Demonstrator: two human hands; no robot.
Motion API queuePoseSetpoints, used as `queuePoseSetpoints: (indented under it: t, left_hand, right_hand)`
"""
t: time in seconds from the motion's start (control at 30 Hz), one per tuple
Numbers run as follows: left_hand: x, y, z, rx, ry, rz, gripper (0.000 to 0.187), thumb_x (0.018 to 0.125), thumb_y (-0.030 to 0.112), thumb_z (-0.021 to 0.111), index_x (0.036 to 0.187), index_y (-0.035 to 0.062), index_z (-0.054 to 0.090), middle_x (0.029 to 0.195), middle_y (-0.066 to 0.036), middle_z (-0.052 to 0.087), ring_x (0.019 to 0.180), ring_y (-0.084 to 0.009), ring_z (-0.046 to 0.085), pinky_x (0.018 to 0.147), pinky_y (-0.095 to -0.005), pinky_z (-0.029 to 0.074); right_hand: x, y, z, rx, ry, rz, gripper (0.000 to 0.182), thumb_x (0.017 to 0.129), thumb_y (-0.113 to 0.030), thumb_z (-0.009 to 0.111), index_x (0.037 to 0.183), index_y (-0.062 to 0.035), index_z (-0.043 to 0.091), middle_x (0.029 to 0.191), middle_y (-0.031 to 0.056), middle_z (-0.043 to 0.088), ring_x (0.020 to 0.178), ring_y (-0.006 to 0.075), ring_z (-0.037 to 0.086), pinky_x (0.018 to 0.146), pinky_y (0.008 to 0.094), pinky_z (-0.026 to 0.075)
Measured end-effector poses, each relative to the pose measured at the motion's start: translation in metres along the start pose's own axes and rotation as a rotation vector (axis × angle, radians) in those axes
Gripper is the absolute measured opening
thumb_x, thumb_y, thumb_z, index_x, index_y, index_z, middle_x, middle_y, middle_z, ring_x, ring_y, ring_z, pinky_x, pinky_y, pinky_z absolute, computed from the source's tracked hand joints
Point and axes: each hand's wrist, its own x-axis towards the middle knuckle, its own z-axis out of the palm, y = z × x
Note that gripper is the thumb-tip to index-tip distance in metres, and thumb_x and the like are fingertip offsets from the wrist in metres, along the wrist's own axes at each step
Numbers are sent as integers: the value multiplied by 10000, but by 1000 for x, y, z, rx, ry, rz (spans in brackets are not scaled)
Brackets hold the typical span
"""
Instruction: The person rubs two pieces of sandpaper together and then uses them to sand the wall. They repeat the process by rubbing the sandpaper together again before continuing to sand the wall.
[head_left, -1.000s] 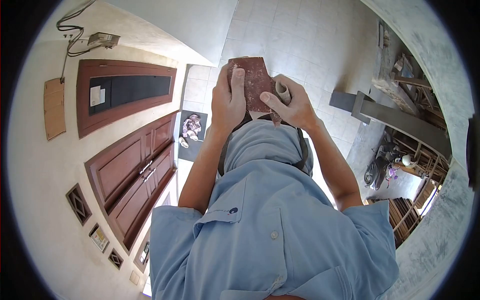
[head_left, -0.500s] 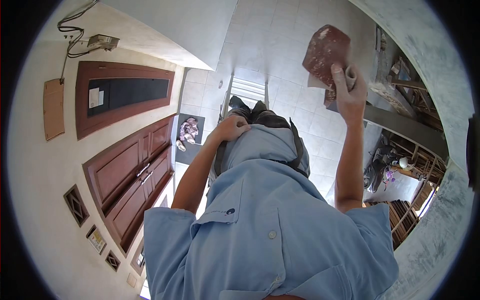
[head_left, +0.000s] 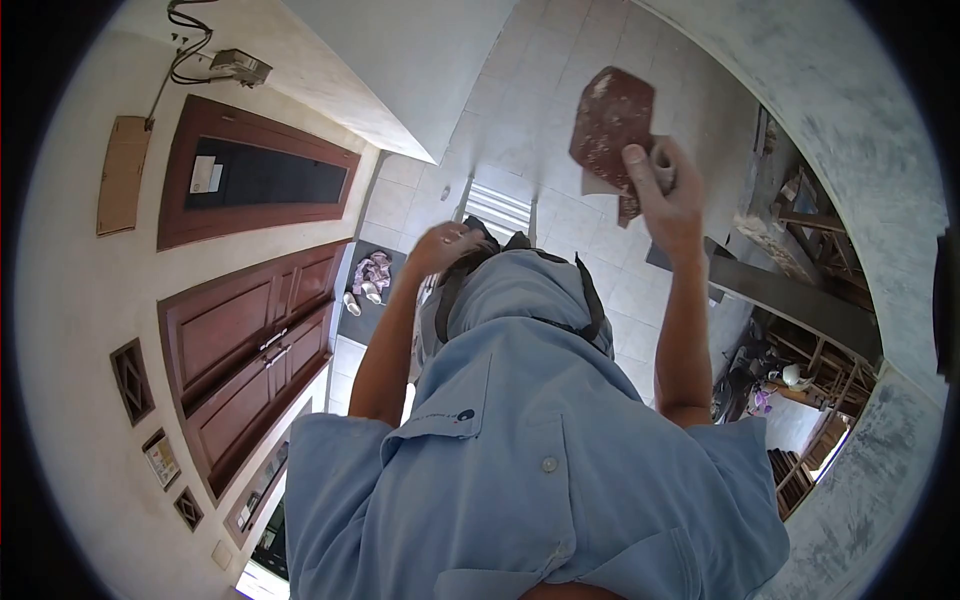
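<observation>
- Cardboard piece [head_left: 124, 175], brown, flat against the pale wall [head_left: 75, 330].
- Double door [head_left: 250, 350], reddish-brown, panelled, with metal handles at the meeting of its leaves; a framed window [head_left: 265, 172] stands beside it, white paper at the dark pane's left end.
- Mat [head_left: 357, 322], dark, on the tiled floor; bundled cloth [head_left: 372, 272] lies on it, and pale shoes [head_left: 352, 304] rest just beside the cloth, towards the mat's left edge.
- Left hand [head_left: 440, 248], bare, blurred, fingers bent, beside the waist of the blue shirt [head_left: 480, 460]; whether the fingertips meet cannot be told.
- Slatted pale steps [head_left: 500, 210], on the floor side of the feet, partly covered by dark footwear.
- Sheet [head_left: 612, 120], reddish-brown, speckled with whitish marks, raised above the floor, a pale flap showing at its lower edge.
- Right hand [head_left: 672, 200], bare, clamped on the sheet by its lower right corner, thumb across the speckled face; a pale curled piece [head_left: 662, 165] sits between thumb and fingers.
- Beam [head_left: 795, 300], grey, right of the right forearm; a dark motorcycle [head_left: 735, 375], white helmet [head_left: 795, 376] and stacked timber [head_left: 825, 350] are near.
</observation>
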Motion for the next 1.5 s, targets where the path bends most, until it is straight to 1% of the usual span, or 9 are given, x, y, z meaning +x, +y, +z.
queuePoseSetpoints:
  t: [0.27, 0.4, 0.5, 0.63, 0.67, 0.93, 1.07, 1.3, 1.5]
  left_hand:
    - [-68, 150, -34, -593, 269, 398, 420, 976, 320, 538, 1204, -30, 579, 1053, -119, 662, 967, -177, 635, 835, -312, 504]
    - [-62, 160, -21, -955, 240, 300, 498, 979, 332, 531, 1308, -35, 456, 1093, -102, 625, 957, -181, 636, 838, -313, 516]
    - [-61, 161, -21, -1105, 157, 317, 489, 978, 336, 531, 1293, -31, 461, 1078, -108, 625, 911, -178, 645, 796, -301, 534]
    - [-64, 158, -25, -846, 344, 310, 368, 953, 281, 589, 1127, -43, 590, 999, -107, 656, 841, -132, 638, 741, -275, 534]
    - [-63, 153, -27, -704, 428, 282, 330, 938, 239, 615, 1093, -53, 618, 978, -105, 667, 840, -116, 632, 735, -260, 524]
    - [-68, 158, -37, -738, 495, 390, 374, 922, 150, 631, 1226, -26, 500, 943, -142, 675, 729, -127, 654, 699, -260, 527]
    - [-61, 144, -43, -697, 458, 372, 318, 941, 143, 595, 1196, -26, 510, 989, -110, 653, 863, -127, 635, 779, -264, 515]
    - [-48, 133, -65, -996, 464, 507, 304, 986, 130, 472, 1254, -14, 448, 1120, -71, 576, 985, -131, 593, 868, -291, 509]
    - [-35, 151, -111, -1277, 578, 632, 359, 1006, 206, 471, 1323, 65, 378, 1152, -74, 532, 1007, -176, 591, 865, -333, 537]
  right_hand:
    - [-6, -4, 64, 52, -430, 117, 282, 890, -269, 668, 811, -30, 541, 507, 28, 461, 473, 79, 408, 470, 280, 341]
    - [-7, -4, 84, -36, -364, -148, 287, 877, -253, 681, 786, -31, 523, 547, 58, 438, 499, 132, 392, 498, 297, 360]
    - [-9, -5, 88, -81, -450, -166, 259, 864, -277, 678, 910, -36, 594, 605, 87, 564, 542, 209, 566, 542, 318, 443]
    - [-7, -3, 81, 3, -456, -121, 228, 870, -252, 677, 934, -46, 604, 675, 123, 591, 531, 203, 565, 537, 326, 448]
    - [-7, 2, 82, 17, -421, -95, 218, 868, -206, 688, 926, -18, 594, 574, 49, 446, 508, 124, 403, 505, 294, 372]
    - [4, -4, 71, 46, -186, 43, 254, 904, -222, 648, 1000, 1, 573, 604, 33, 492, 542, 64, 404, 501, 254, 348]
    - [7, -1, 64, 112, -121, 55, 232, 914, -211, 639, 994, -3, 577, 627, -1, 472, 578, 53, 401, 509, 245, 345]
    - [49, -33, -15, 98, 100, -145, 198, 922, -166, 640, 1048, -19, 597, 863, -16, 574, 751, 31, 521, 608, 189, 430]
    - [93, -107, -121, -162, 533, -538, 197, 953, -197, 589, 1024, -14, 593, 775, -46, 482, 708, 46, 422, 600, 186, 358]
